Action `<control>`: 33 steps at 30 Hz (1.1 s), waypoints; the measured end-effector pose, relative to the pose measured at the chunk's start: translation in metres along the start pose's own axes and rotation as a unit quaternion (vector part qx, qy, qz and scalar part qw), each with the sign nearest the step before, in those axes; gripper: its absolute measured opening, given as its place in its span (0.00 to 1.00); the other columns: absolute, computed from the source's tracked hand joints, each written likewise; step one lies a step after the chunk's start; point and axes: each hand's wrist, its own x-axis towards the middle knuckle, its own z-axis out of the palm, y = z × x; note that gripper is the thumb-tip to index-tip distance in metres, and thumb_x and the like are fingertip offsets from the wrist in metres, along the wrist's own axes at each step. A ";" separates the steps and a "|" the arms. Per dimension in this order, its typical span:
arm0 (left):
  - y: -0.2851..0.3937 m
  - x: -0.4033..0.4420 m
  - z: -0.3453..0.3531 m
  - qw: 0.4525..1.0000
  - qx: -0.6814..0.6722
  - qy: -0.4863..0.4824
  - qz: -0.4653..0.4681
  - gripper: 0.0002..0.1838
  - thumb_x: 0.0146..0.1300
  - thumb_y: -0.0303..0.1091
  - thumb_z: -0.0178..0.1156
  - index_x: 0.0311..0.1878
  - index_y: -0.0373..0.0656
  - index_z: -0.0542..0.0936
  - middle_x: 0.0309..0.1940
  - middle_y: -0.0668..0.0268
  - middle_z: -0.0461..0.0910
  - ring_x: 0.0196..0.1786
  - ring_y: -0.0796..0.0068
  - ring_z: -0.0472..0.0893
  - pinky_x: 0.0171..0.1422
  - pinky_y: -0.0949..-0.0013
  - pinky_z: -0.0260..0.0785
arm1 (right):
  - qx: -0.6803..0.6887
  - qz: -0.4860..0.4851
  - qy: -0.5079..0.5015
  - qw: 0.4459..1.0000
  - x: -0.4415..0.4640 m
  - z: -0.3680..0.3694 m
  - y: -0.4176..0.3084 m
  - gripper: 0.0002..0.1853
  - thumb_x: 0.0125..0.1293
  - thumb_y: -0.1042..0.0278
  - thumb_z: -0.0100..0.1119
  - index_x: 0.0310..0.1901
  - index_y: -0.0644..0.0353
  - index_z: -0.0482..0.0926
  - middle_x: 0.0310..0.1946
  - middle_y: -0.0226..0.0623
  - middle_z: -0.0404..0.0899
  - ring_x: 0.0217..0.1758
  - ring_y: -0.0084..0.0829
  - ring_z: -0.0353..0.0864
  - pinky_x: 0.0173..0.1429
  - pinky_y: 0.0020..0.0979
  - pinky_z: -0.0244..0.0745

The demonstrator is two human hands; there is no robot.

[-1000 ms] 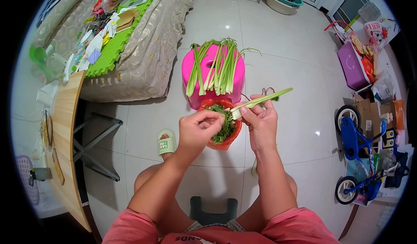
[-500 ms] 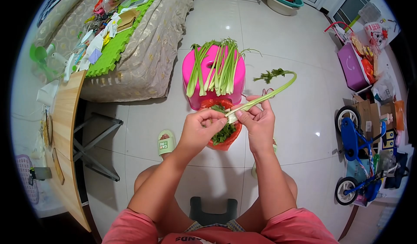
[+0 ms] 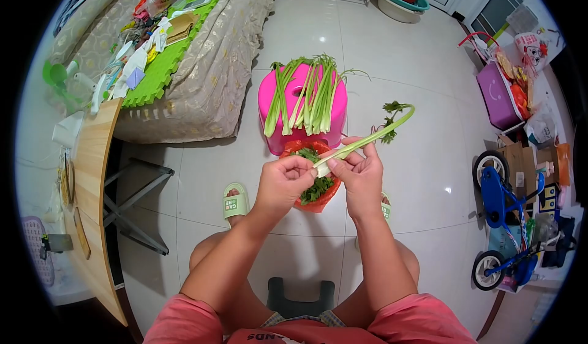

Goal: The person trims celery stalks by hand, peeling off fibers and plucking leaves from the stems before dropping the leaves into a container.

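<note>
A single celery stalk [image 3: 380, 132] lies across my right hand [image 3: 360, 175], whose fingers grip it near its pale base. Its thin upper part bends over, and the leafy tip hangs down at the right. My left hand [image 3: 285, 181] pinches at the base end with thumb and forefinger. Below both hands sits a red plastic bag [image 3: 326, 200] holding green leaves [image 3: 317, 191], partly hidden by my fingers. Beyond it, several trimmed-looking celery stalks [image 3: 318, 102] are laid over a pink stool [image 3: 266, 99].
At the left are a cloth-covered bed [image 3: 208, 80] piled with items and a wooden table [image 3: 92, 178]. To the right stand a blue balance bike [image 3: 499, 206] and a purple bin [image 3: 497, 96]. Stacked basins [image 3: 398, 7] are at the back. Green slippers [image 3: 234, 203] are on my feet.
The celery stalk's bent end has shifted slightly left and down, its leafy tip now hanging lower. Both hands have moved only a little and keep their hold at the base.
</note>
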 end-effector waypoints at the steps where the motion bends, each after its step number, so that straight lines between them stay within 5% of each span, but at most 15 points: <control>1: 0.000 0.000 0.000 1.000 0.000 0.000 0.000 0.03 0.58 0.24 0.58 0.34 0.35 0.77 0.23 0.73 0.75 0.21 0.91 0.68 0.23 0.85 0.57 | 0.000 0.000 0.000 1.000 0.000 -0.001 0.000 0.20 0.55 0.87 0.53 0.48 0.67 0.61 0.35 0.48 0.77 0.36 0.27 0.79 0.38 0.23 0.77; 16: -0.005 -0.002 0.003 0.998 -0.054 -0.031 0.025 0.02 0.58 0.25 0.58 0.32 0.37 0.76 0.22 0.75 0.72 0.21 0.92 0.67 0.22 0.85 0.57 | 0.256 0.093 -0.031 0.962 0.003 -0.010 0.005 0.21 0.57 0.82 0.56 0.51 0.65 0.62 0.37 0.46 0.78 0.36 0.31 0.80 0.40 0.26 0.77; 21: 0.009 -0.004 -0.002 0.999 -0.006 -0.032 0.028 0.05 0.56 0.26 0.61 0.35 0.36 0.80 0.22 0.73 0.75 0.23 0.91 0.70 0.24 0.84 0.60 | 0.087 0.005 -0.004 0.996 0.003 -0.008 0.002 0.22 0.56 0.83 0.57 0.51 0.67 0.61 0.37 0.49 0.78 0.37 0.32 0.81 0.41 0.27 0.78; 33: 0.001 -0.001 -0.004 0.989 0.111 0.003 0.100 0.04 0.52 0.22 0.64 0.32 0.34 0.80 0.23 0.72 0.76 0.26 0.89 0.71 0.28 0.84 0.63 | -0.014 -0.068 0.019 0.997 0.000 0.002 0.003 0.20 0.55 0.87 0.54 0.49 0.67 0.61 0.36 0.47 0.77 0.37 0.25 0.78 0.41 0.22 0.75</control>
